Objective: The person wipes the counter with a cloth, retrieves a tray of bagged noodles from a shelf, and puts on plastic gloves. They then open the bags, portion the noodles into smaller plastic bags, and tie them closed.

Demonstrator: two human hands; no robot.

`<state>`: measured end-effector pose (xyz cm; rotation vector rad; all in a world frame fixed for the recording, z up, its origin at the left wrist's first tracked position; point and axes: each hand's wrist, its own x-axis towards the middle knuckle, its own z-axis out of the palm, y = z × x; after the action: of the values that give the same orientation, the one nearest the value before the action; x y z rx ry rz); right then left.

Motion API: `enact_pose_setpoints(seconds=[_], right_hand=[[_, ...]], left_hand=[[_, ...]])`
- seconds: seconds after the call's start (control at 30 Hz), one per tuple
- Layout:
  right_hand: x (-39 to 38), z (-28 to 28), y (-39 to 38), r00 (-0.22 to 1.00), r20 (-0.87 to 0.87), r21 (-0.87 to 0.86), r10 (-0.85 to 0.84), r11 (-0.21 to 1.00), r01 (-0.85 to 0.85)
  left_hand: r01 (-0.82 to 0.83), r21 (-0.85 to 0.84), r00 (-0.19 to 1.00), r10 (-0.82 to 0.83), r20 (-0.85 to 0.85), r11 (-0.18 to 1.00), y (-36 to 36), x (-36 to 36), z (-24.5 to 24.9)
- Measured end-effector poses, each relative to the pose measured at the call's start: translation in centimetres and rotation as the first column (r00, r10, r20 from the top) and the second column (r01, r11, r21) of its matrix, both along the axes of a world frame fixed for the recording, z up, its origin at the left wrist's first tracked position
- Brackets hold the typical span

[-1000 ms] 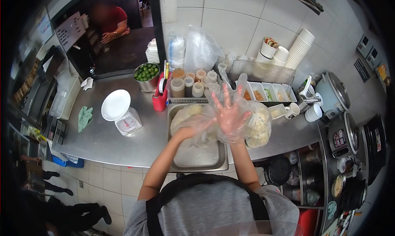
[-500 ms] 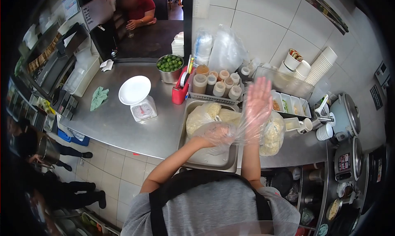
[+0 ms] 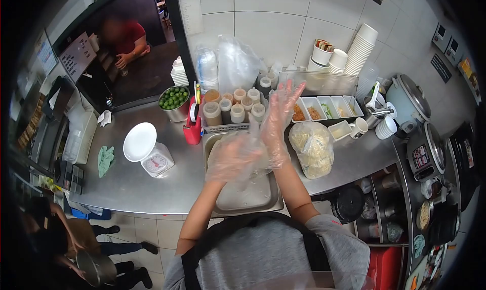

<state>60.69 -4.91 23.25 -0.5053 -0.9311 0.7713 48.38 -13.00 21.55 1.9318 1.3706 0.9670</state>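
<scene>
The right hand (image 3: 280,123) has shifted leftward. Thin transparent plastic gloves (image 3: 276,151) cover both hands mid-frame: the right is spread open, gripping nothing; the left hand's (image 3: 235,159) curl and hold cannot be told. Beneath lies a rectangular steel basin (image 3: 247,198); right of centre, a clear bag of pale stringy food (image 3: 311,151).

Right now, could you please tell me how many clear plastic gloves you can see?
2: one glove is on the left hand, and another glove is on the right hand. Others could be hidden from this view.
</scene>
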Motion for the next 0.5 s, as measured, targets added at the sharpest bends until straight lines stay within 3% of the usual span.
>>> enact_pose_setpoints(seconds=[0.03,0.13,0.23,0.3,0.33,0.4,0.43,0.47,0.5], right_hand=[[-0.4,-0.2,0.2,1.000,0.030,0.002,0.002,1.000,-0.002],[-1.4,0.2,0.1,0.989,0.146,-0.045,-0.034,0.998,0.041],[-0.1,0.1,1.4,0.990,-0.037,-0.020,0.139,0.990,-0.140],[0.1,0.0,1.1,0.986,-0.095,0.038,0.140,0.990,-0.137],[-0.2,0.1,0.5,0.986,-0.111,0.074,0.121,0.991,-0.113],[-1.5,1.1,-1.5,0.998,-0.042,0.052,0.045,0.998,-0.042],[-2.2,1.3,-2.5,1.000,-0.009,0.046,0.006,0.999,-0.006],[-2.6,0.0,-3.1,0.962,0.272,0.188,0.004,0.980,-0.057],[-2.9,-1.3,-3.8,0.848,0.529,0.307,-0.043,0.941,-0.144]], left_hand=[[-0.022,0.071,0.984,0.034,-0.176,0.997,0.0,0.5,0.5],[0.196,0.384,0.932,-0.049,-0.360,0.902,1.4,0.6,-2.1],[0.251,0.576,0.944,-0.064,-0.324,0.778,1.1,0.0,-4.0],[0.179,0.228,0.982,-0.187,0.015,0.957,1.1,-1.7,-3.0],[0.179,0.030,0.963,-0.182,0.200,0.983,1.2,-2.8,-2.2],[-0.189,-0.136,0.829,0.232,0.509,0.973,3.2,-5.2,-3.5],[-0.248,-0.069,0.791,0.244,0.561,0.966,4.5,-5.8,-3.0],[-0.309,-0.003,0.754,0.247,0.609,0.951,5.8,-6.4,-2.6],[-0.363,0.161,0.801,0.220,0.557,0.918,7.0,-7.2,-3.2]])
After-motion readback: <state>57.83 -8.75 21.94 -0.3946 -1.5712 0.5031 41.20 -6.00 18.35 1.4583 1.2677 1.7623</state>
